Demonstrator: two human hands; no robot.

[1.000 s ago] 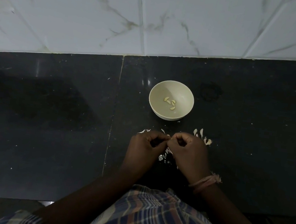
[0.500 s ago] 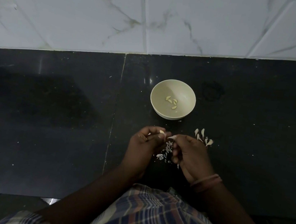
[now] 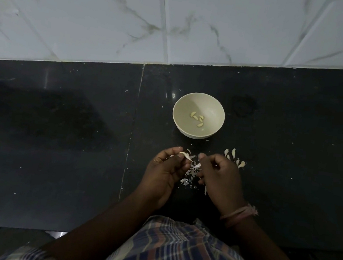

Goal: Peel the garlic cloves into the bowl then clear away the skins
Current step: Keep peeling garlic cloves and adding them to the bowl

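Left hand (image 3: 166, 169): fingers curled, thumb and forefinger pinching a garlic clove (image 3: 184, 154) at the fingertips; a strip of pale skin trails from the clove toward the right hand. The clove sits at the far tip of this hand, above the counter, just short of the bowl.

Right hand (image 3: 221, 177): fingers curled inward, thumb and forefinger tips brought together, a narrow gap apart from the left hand. Whether anything is pinched between those tips cannot be told. A pinkish thread band (image 3: 239, 214) circles the wrist.

Bowl (image 3: 198, 115): pale, round, upright, on the counter beyond both hands, nearer the right hand's fingertips than the left's. It contains four or so peeled cloves (image 3: 197, 118) lying together at the bottom.

Loose skins (image 3: 192, 172): a scatter of pale flakes on the counter between and under the two hands, running back toward the wrists.

Unpeeled cloves (image 3: 235, 158): a small cluster of whitish pieces on the counter just beyond the right hand's knuckles, on its outer side, apart from the bowl.

Counter (image 3: 55, 147): dark polished stone with a seam running front to back just outside the left hand.

Wall tiles (image 3: 116, 13): white, grey-veined, well beyond the bowl.

Checked shirt (image 3: 182, 255): blue, brown and white, below the forearms at the near edge.
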